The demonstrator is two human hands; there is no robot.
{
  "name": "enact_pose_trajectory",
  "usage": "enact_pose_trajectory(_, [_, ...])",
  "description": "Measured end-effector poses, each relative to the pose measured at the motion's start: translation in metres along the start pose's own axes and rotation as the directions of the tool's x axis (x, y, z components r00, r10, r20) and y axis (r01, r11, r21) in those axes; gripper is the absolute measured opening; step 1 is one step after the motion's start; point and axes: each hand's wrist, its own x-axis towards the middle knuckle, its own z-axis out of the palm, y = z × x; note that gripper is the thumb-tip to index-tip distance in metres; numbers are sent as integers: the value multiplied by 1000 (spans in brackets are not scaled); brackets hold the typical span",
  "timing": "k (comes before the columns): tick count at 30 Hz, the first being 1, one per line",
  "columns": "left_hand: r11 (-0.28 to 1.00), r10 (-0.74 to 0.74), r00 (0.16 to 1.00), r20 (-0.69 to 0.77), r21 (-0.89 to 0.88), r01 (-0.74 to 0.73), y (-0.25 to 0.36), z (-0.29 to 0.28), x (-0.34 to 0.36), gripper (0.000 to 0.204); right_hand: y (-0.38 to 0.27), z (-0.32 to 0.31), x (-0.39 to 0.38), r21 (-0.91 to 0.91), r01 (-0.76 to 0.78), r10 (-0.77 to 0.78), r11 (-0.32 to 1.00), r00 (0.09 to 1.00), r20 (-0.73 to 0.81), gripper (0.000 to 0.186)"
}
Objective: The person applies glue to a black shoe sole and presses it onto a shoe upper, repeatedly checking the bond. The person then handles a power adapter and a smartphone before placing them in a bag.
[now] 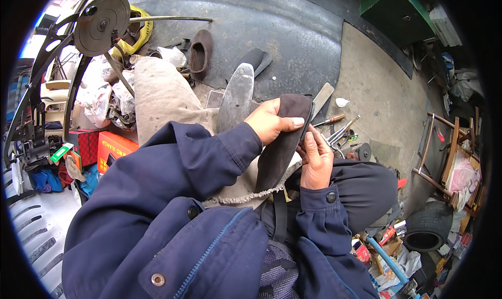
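A dark brown, suede-like shoe (277, 151) is held tilted over my lap, its toe end up and away from me. My left hand (272, 122) is closed round its upper part, thumb pressed on the surface. At the shoe's right edge, by the dark sole, my right hand (316, 160) has its fingers bent and closed on that edge; some fingertips are hidden. Just left of the shoe stands a worn grey metal shoe last (237, 98). Below it a beige cloth (164, 92) covers my left leg.
Beyond the last lie a brown shoe (201, 54) and dark soles (255, 60). Pliers (342, 134) and a screwdriver (334, 119) lie right of my hands. A handwheel machine (102, 24) stands left, near an orange box (114, 148). A tyre (429, 227) and wooden chair (454, 147) are at right.
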Motion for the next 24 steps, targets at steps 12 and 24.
enact_pose_trajectory(12, [978,-45,997,-69,-206,30,-7,3,12,34,2,0,5,12,9,-8,1000,998,-69,40])
enact_pose_trajectory(24, [961,-128,984,-123,-261,93,-19,13,21,31,1,0,7,23,7,-3,1000,988,-155,45])
